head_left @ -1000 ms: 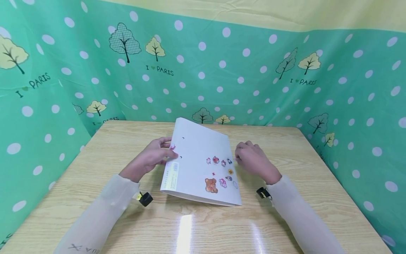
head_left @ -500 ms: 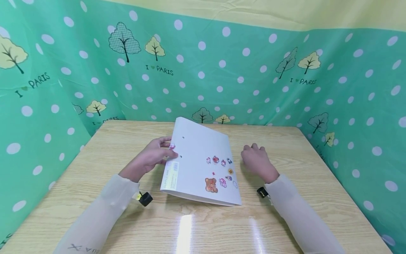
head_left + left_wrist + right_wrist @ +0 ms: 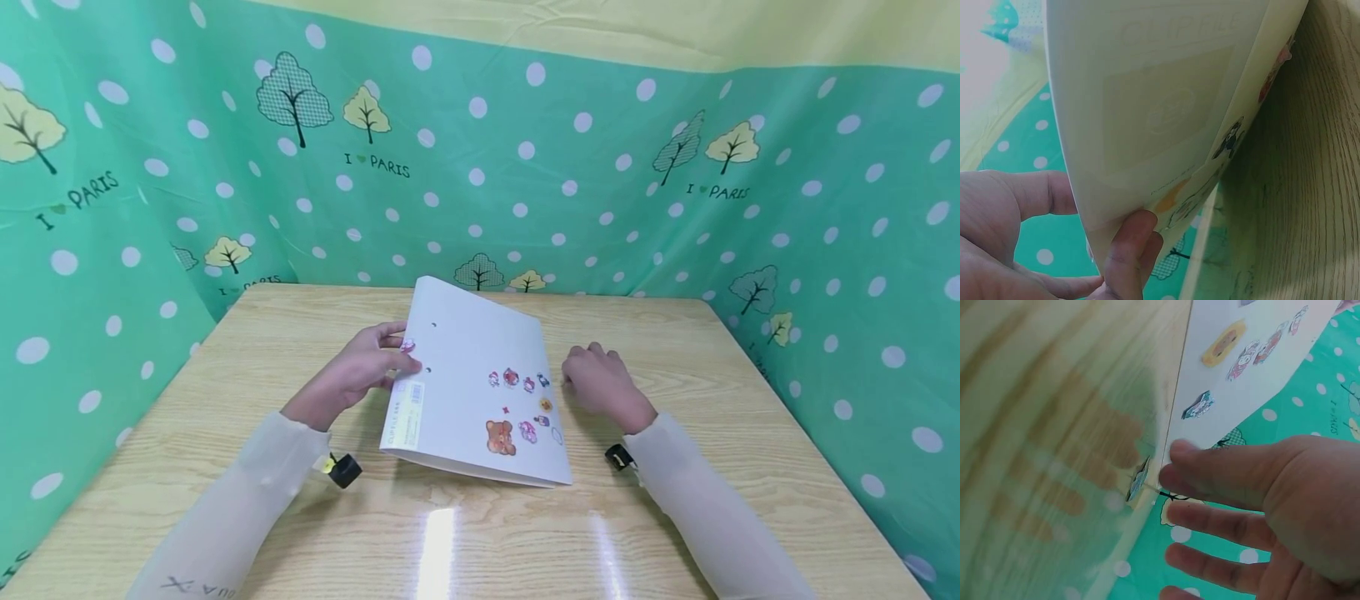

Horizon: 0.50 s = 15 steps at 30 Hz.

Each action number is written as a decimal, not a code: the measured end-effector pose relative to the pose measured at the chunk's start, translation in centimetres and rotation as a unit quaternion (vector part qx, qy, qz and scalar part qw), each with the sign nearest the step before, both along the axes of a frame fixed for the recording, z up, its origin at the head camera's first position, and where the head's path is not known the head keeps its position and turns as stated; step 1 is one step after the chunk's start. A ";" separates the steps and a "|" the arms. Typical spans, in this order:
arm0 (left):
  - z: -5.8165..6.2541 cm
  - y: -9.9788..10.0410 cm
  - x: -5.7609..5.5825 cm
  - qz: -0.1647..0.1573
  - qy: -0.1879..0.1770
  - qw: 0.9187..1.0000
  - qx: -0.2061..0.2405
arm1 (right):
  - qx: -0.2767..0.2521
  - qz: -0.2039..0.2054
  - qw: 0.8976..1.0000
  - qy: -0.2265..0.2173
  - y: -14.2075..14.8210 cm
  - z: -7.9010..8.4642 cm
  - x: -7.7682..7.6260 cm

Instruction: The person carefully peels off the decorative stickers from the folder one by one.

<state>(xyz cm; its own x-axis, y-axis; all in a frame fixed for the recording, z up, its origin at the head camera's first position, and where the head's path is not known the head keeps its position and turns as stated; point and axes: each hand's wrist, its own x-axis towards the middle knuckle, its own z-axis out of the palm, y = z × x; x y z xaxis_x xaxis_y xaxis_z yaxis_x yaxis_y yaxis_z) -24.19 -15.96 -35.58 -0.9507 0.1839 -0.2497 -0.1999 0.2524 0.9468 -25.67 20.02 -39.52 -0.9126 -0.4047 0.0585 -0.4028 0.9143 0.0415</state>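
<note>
A white clip file [image 3: 465, 367] stands tilted on the table, its left spine side raised and its right edge low. Stickers dot its cover, among them a brown bear sticker [image 3: 500, 437]. My left hand [image 3: 367, 364] grips the spine side, thumb on the front cover and fingers behind. In the left wrist view, fingertips [image 3: 1138, 228] curl over the file's cover [image 3: 1147, 112], which reads "CLIP FILE". My right hand [image 3: 603, 386] is just beside the file's right edge. In the right wrist view its fingers [image 3: 1222, 525] are loosely extended, thumb and index tips close together near the edge, holding nothing visible.
The wooden table [image 3: 300, 333] has a glossy top that reflects light and the right hand. A green dotted cloth [image 3: 480, 192] with tree prints hangs behind and at both sides. Small black wrist cameras [image 3: 344, 471] sit at both cuffs.
My right hand drew away from the file's right edge to the right, then came back slightly toward it. The left hand and the file have stayed in place.
</note>
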 end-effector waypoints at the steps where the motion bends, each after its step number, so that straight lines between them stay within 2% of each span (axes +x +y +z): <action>1: 0.0 0.0 0.0 0.000 0.000 1.000 0.000 | -0.009 0.003 1.000 0.002 -0.1 -0.1 0.0; 8: 0.1 0.0 0.1 -0.006 0.001 1.000 0.001 | -0.046 0.020 0.999 -0.005 -0.8 -0.2 0.0; 15: 0.0 0.0 0.1 -0.005 -0.002 1.000 0.006 | -0.039 0.032 0.999 -0.021 -1.1 -0.4 0.0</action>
<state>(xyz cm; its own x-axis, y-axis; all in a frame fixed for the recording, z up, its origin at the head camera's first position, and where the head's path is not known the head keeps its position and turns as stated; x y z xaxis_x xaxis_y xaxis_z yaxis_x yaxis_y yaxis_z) -24.12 -15.94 -35.62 -0.9479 0.1962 -0.2508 -0.2010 0.2424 0.9491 -25.63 18.90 -39.94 -0.8873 -0.4579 0.0552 -0.4604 0.8865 -0.0469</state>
